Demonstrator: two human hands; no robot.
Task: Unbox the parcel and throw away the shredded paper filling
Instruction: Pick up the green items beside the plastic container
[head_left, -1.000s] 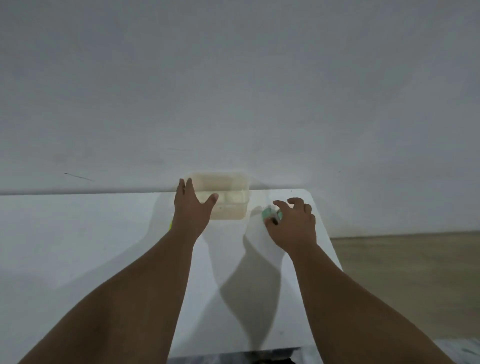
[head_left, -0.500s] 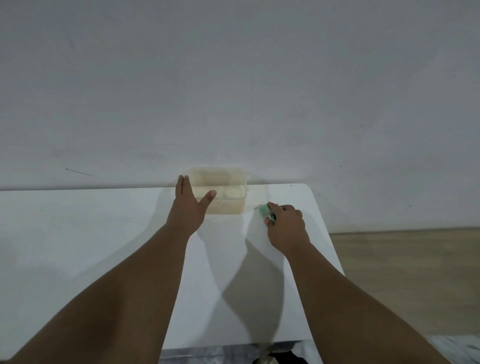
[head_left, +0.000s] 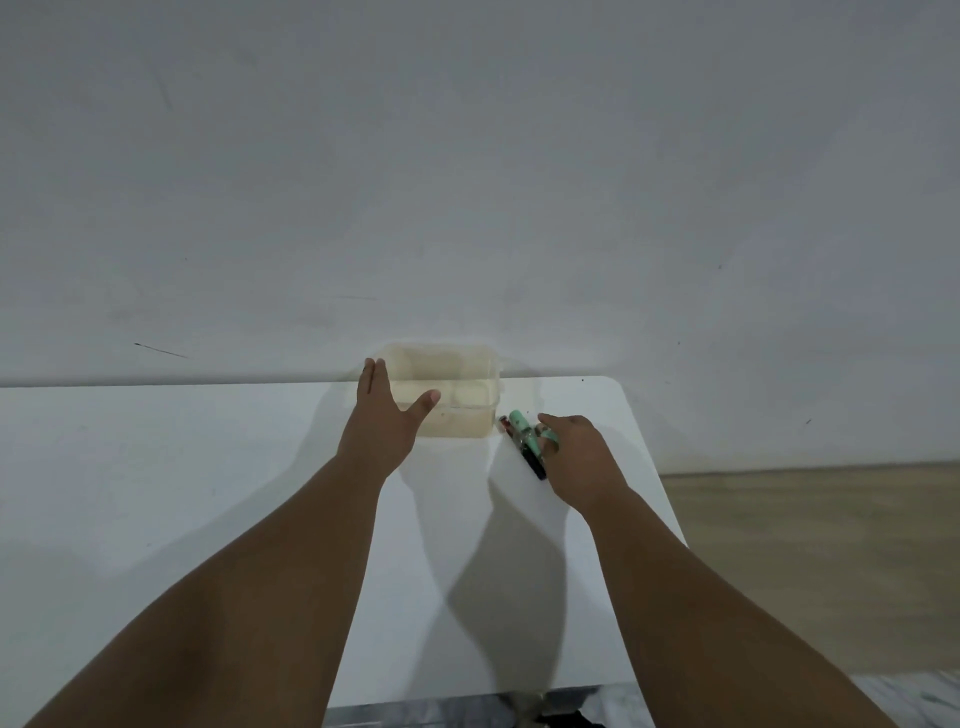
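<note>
1. Pale box (head_left: 441, 389) sits at the far edge of the white table (head_left: 156, 467), at 12 o'clock, against the wall.
2. Left hand (head_left: 382, 421) on its left side, fingers together, thumb spread.
3. Right hand (head_left: 574, 457) at 3 o'clock, now lifting green-handled scissors (head_left: 524, 441), a finger through one loop. Probably ready to cut.
4. No writing seen.

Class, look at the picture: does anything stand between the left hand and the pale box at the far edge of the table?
Nothing visible does. The left hand already lies against the near left side of the box, thumb across its front. The green-handled scissors lie to the box's right, under the right hand.
</note>
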